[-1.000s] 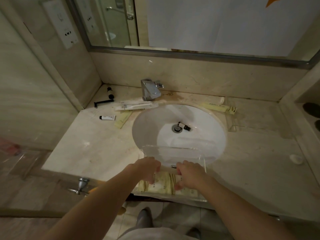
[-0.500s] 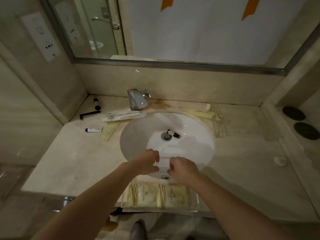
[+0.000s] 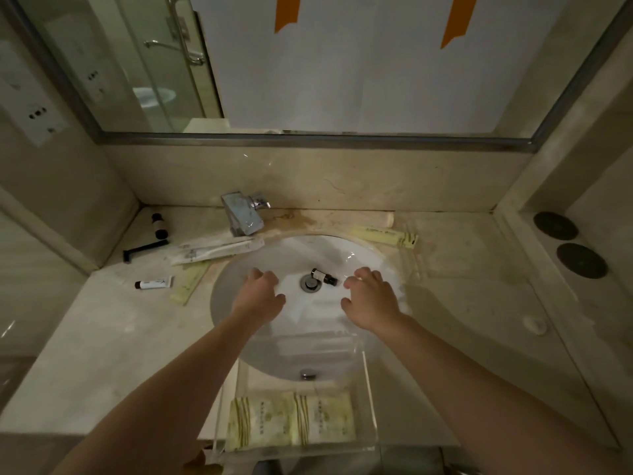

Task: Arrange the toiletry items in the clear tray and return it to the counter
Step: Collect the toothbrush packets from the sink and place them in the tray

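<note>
Right now I have both hands out over the sink point(image 3: 239, 323), and neither holds anything: the left hand point(image 3: 262, 292) hangs with fingers loosely curled and apart, and the right hand point(image 3: 371, 298) is spread the same way, its fingertips just beside the small dark-capped bottle point(image 3: 323, 276) lying by the drain point(image 3: 310, 282). The clear tray point(image 3: 368, 399) sits at the near edge of the desk point(image 3: 102, 354), partly overhanging the basin, with two pale yellow packets point(image 3: 291, 423) lying flat side by side in its near half.

I judge this to be the gathering step: the tray is only part filled, and most items lie loose. On the left of the desk I see a black razor point(image 3: 144, 250), a wrapped toothbrush point(image 3: 215, 251), a small white tube point(image 3: 154, 283), a dark bottle point(image 3: 159, 226) near the wall and a yellow sachet point(image 3: 191, 284). Behind the basin on the right lies a long yellow packet point(image 3: 387, 235).

The next move, I reckon, calls for my right hand to close on the bottle by the drain. It is round on a curved, smooth bowl, so it may roll; a pinch from above across its body should hold it.
</note>
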The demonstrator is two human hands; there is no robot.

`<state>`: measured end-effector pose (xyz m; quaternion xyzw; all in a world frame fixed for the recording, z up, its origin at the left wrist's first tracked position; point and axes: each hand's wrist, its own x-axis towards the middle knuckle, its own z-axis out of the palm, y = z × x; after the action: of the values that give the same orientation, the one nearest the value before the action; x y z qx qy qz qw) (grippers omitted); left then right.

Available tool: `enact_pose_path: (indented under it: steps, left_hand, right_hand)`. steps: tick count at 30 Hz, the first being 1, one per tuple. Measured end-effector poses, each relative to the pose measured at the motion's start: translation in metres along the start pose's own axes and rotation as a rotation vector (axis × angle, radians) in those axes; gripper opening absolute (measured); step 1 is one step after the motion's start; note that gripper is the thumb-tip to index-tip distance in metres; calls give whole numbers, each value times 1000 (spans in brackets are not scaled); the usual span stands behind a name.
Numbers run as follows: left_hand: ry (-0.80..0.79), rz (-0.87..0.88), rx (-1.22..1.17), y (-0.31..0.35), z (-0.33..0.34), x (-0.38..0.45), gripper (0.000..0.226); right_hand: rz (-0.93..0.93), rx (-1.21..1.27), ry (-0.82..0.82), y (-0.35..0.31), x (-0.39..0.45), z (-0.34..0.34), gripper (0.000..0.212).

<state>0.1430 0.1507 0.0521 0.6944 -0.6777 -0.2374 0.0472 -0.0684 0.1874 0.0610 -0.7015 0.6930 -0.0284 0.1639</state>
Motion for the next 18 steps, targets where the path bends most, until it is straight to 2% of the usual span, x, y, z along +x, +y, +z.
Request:
enact_pose_path:
  steps: [7, 13, 18]
  left_hand:
    - [37, -185, 113, -37, -13, 33, 53]
    - [-34, -342, 136, -70, -8, 57, 59]
    - [-81, -437, 179, -89, 3, 74, 59]
  right_hand:
    - [78, -114, -67, 10, 53, 1, 43]
    - [173, -170, -152, 26, 96, 15, 41]
    - [228, -262, -74, 34, 121, 29, 40]
